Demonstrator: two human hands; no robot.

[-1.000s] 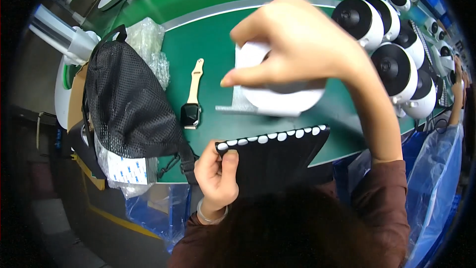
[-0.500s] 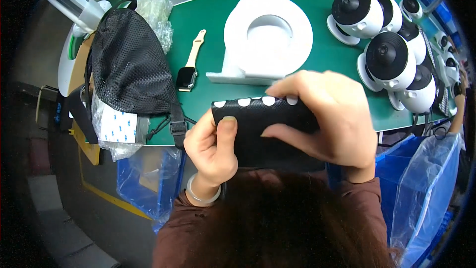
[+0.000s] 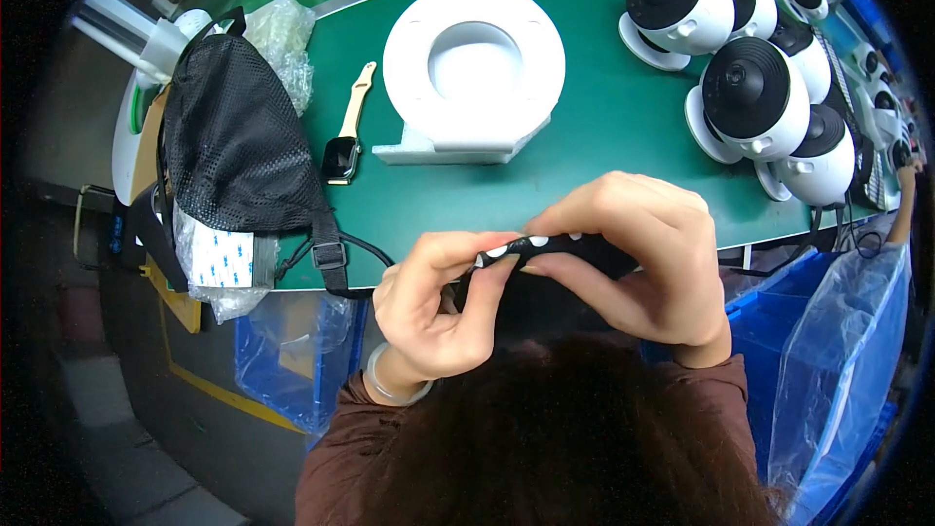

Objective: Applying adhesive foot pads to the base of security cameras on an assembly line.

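1. Black sheet [image 3: 526,246] with white dots along one edge: it is resting in two hands, above the near side of the green table [image 3: 604,127]. Its lower part is blending into shadow, so I can't make it out.
2. The left hand [image 3: 433,307] is pinching one corner between thumb and forefinger, and a pale bracelet [image 3: 390,382] is circling that wrist.
3. The right hand [image 3: 638,258] is gripping the same edge, fingers bending over the top and thumb pressing from below, its tips sitting just beside the left ones.
4. Beyond the hands, a white ring [image 3: 477,122] is lying on a pale block [image 3: 443,152].
5. To the left, a watch [image 3: 341,158] is lying near a black mesh bag [image 3: 243,136].
6. Over on the right, white cameras [image 3: 755,97] with black faces are standing close together.
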